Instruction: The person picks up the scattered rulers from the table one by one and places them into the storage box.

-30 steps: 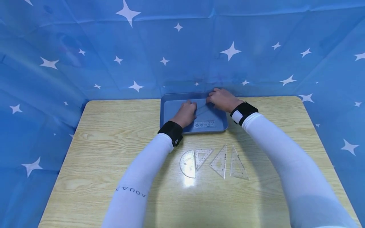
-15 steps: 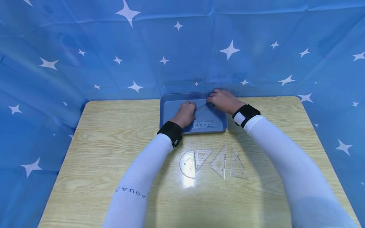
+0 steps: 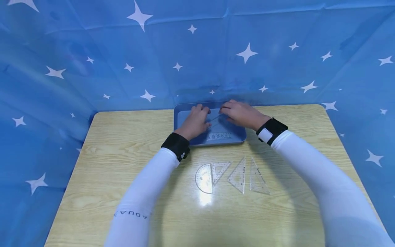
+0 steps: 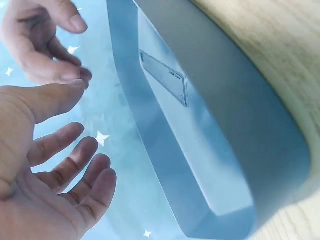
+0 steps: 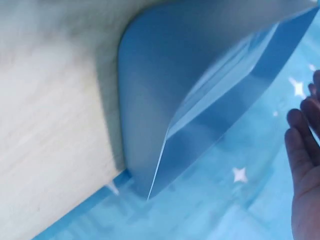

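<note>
Protractor (image 3: 203, 178) and three triangles (image 3: 240, 168) lie in a row on the table (image 3: 117, 164), on the near side of the tray (image 3: 234, 141) and apart from it. The protractor's straight edge faces right, just beside the first triangle. Behind the tray hangs a star-patterned curtain (image 3: 210, 55).

The ruler (image 3: 220, 136) lies in the tray along its near wall. Its long axis runs left to right, matching the tray's own. The left hand (image 3: 193, 122) stands in the way of the tray's left part, and the right hand (image 3: 242, 113) covers its far right corner.

From the left wrist, the left hand's fingers are spread and slightly bent, with nothing seen in them; the right hand's thumb and fingers stand apart, likewise with nothing visible between. A thin line shows between the hands; I cannot tell what it is.
</note>
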Tool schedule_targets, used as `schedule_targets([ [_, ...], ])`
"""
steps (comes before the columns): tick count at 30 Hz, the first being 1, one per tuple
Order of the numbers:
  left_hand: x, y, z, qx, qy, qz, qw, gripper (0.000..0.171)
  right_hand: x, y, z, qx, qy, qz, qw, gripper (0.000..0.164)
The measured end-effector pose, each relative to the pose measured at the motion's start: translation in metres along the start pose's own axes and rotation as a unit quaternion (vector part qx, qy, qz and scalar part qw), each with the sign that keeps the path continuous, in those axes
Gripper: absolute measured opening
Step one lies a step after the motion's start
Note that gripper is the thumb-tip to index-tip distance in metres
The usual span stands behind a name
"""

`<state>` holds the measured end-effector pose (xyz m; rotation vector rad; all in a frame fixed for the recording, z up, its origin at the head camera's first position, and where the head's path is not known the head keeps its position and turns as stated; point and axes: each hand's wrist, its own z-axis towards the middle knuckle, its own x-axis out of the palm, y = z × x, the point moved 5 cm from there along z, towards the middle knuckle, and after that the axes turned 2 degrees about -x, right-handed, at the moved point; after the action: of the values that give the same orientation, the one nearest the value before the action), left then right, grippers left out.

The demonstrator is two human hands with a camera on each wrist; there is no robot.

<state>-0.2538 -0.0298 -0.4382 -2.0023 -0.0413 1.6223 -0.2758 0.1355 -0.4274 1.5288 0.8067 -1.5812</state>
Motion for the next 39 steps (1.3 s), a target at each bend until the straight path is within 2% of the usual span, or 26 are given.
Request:
schedule_targets([
  [7,-0.016,-0.001,-0.020,0.023,-0.022,-0.018,0.9993,0.044,-0.006,0.022,-0.009,-0.045,-0.055,0.028,0.997,0.039],
  [13,-0.022,0.001,-0.041,0.049,-0.042,-0.024,0.9976,0.044,-0.006,0.048,-0.014,-0.094,-0.090,0.049,0.990,0.040],
  [21,-0.021,0.004,-0.075,0.072,-0.069,-0.065,0.9929,0.040,-0.001,0.080,-0.023,-0.133,-0.110,0.070,0.983,0.025],
  [28,-0.017,-0.003,-0.107,0.104,-0.088,-0.059,0.9889,0.026,0.001,0.109,-0.030,-0.189,-0.139,0.080,0.969,0.025],
  [33,-0.008,-0.005,-0.128,0.116,-0.044,-0.043,0.9913,0.015,0.014,0.127,-0.034,-0.211,-0.108,0.082,0.968,0.023],
  [39,0.010,0.002,-0.141,0.102,0.018,-0.052,0.9932,0.019,0.032,0.143,-0.039,-0.222,-0.054,0.093,0.969,0.022],
])
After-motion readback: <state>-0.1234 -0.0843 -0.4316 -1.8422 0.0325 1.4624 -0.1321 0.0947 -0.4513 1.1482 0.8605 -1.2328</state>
